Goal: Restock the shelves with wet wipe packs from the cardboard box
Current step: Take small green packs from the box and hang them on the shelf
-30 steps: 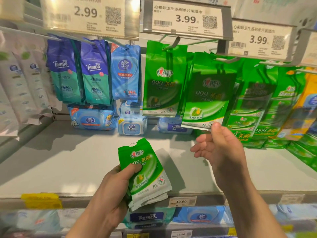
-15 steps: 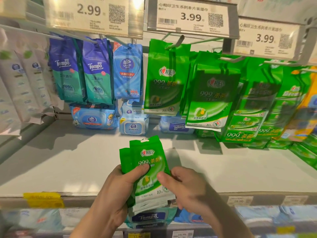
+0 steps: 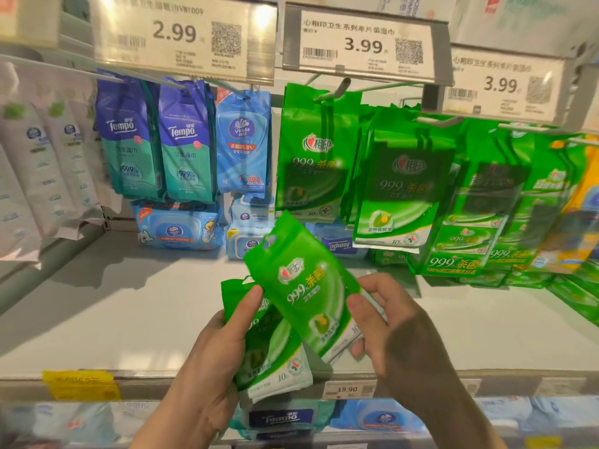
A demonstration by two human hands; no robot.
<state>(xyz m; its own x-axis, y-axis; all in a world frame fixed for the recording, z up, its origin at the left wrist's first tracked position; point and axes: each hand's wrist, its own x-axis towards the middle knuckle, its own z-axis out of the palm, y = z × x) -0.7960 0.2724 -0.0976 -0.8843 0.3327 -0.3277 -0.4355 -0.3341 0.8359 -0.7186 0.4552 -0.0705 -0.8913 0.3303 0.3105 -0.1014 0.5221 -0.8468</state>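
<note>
My left hand (image 3: pixel 214 351) grips a small stack of green wet wipe packs (image 3: pixel 275 358) low in the middle of the view, thumb on the front. My right hand (image 3: pixel 385 322) pinches one green pack (image 3: pixel 304 286) by its lower end and holds it tilted up to the left, above the stack. Matching green packs (image 3: pixel 314 157) hang from a metal hook (image 3: pixel 334 89) under the 3.99 price tag, with more green packs (image 3: pixel 405 189) on the hook to the right. No cardboard box is in view.
Blue Tempo packs (image 3: pixel 158 140) and a blue Vinda pack (image 3: pixel 243 140) hang at the left. Boxed wipes (image 3: pixel 178 228) lie at the back of the grey shelf (image 3: pixel 129 312). Price tags (image 3: pixel 363 43) jut out overhead. Green multipacks (image 3: pixel 470 241) crowd the right.
My right hand came down from the hanging packs to the stack, took the top green pack and lifted it away, tilted. My left hand kept holding the stack.
</note>
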